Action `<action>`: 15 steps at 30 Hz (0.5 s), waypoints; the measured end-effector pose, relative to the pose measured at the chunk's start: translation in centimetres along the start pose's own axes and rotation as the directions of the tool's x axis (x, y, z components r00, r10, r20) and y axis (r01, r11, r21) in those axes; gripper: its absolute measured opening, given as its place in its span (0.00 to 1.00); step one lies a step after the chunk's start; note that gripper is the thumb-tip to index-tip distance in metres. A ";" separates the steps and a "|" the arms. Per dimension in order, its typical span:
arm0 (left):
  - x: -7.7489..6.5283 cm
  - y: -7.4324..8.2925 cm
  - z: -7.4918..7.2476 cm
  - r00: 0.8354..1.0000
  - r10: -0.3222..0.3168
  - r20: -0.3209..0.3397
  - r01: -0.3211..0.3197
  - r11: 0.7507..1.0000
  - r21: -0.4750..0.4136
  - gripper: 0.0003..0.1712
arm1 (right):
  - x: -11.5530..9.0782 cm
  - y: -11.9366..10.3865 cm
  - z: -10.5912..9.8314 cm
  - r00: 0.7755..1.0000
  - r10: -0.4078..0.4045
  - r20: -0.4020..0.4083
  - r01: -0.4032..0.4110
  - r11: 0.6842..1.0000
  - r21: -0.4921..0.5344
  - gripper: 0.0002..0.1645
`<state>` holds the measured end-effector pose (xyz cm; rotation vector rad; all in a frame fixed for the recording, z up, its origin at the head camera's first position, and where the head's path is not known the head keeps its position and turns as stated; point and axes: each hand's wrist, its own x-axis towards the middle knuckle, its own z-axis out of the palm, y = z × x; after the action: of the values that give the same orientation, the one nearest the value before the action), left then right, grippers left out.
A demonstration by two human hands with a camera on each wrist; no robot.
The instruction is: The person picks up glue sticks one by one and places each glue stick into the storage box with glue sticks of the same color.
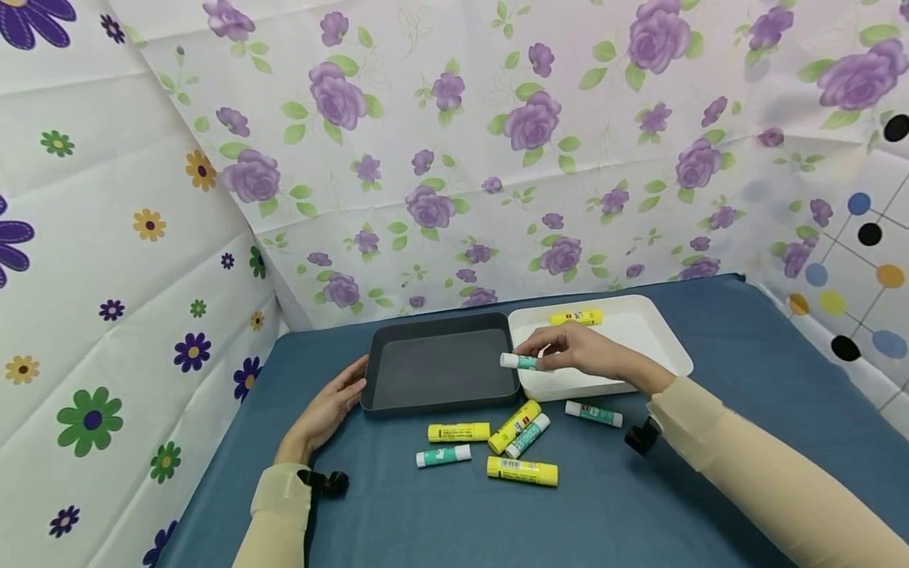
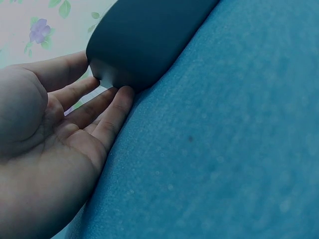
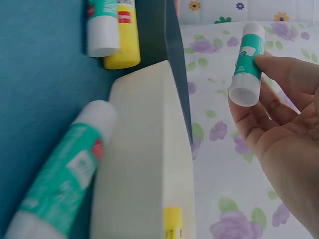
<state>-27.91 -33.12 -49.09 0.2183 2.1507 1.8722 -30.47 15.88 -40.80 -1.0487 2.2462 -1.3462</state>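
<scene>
Glue stick in right fingers, long axis leftward, seemingly level.

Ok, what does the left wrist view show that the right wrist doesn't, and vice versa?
Left wrist only: the palm of the left hand, its fingers touching the dark tray at one corner. Right wrist only: the right hand holding a green-and-white glue stick, the white tray with a yellow glue stick inside, and three loose glue sticks. Both: part of the dark tray, the blue cloth and the flowered backdrop.
</scene>
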 end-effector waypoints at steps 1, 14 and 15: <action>0.0 0.0 0.0 1.000 0.000 -0.001 0.000 1.000 0.003 0.37 | 0.4 -0.1 0.0 1.000 0.000 0.000 0.000 1.000 0.014 0.20; -0.1 0.0 0.0 1.000 0.008 0.000 -0.008 1.000 0.011 0.35 | 5.2 -0.8 -0.6 1.000 -0.003 0.010 0.002 0.998 0.069 0.22; -0.2 0.0 0.0 1.000 0.008 0.002 -0.008 1.000 0.011 0.35 | 5.7 -0.7 -0.7 1.000 0.001 0.015 -0.002 0.997 0.074 0.22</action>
<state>-27.74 -33.21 -49.08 0.2312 2.1624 1.8646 -34.41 11.96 -39.30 -1.0282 2.1686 -1.4049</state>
